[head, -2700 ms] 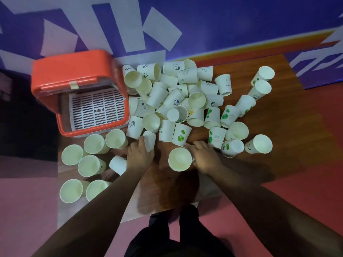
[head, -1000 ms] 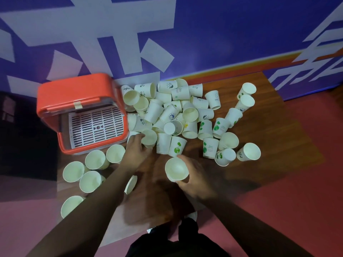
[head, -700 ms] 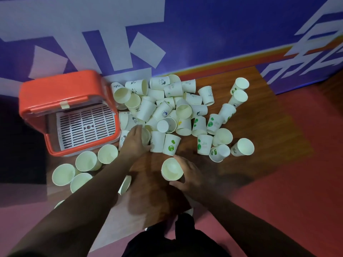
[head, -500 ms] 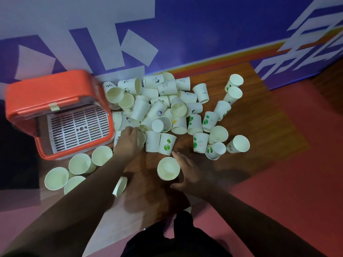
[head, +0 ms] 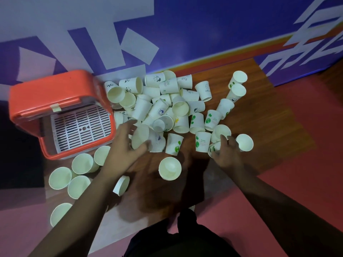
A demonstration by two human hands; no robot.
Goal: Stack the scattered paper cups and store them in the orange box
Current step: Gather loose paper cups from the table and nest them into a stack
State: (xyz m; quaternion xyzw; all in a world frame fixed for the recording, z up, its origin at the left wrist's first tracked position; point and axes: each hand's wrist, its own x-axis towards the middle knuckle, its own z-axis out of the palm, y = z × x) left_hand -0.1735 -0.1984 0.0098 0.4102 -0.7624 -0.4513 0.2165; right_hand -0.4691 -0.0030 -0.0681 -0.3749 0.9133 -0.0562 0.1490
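Head view | left hand [head: 128, 143] is gripping a tipped cup [head: 140, 138] | right hand [head: 225, 154] is clutching a green-print cup [head: 213, 148] | orange box [head: 46, 93] is sitting open just left of the left hand.

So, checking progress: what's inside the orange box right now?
Only a white slotted grate shows inside the box; the cups all lie outside it. Anything beneath the grate is covered.

Public or commercial interior, kind unclear: purple wall [head: 213, 25], big white lettering [head: 137, 45], red floor [head: 306, 154].
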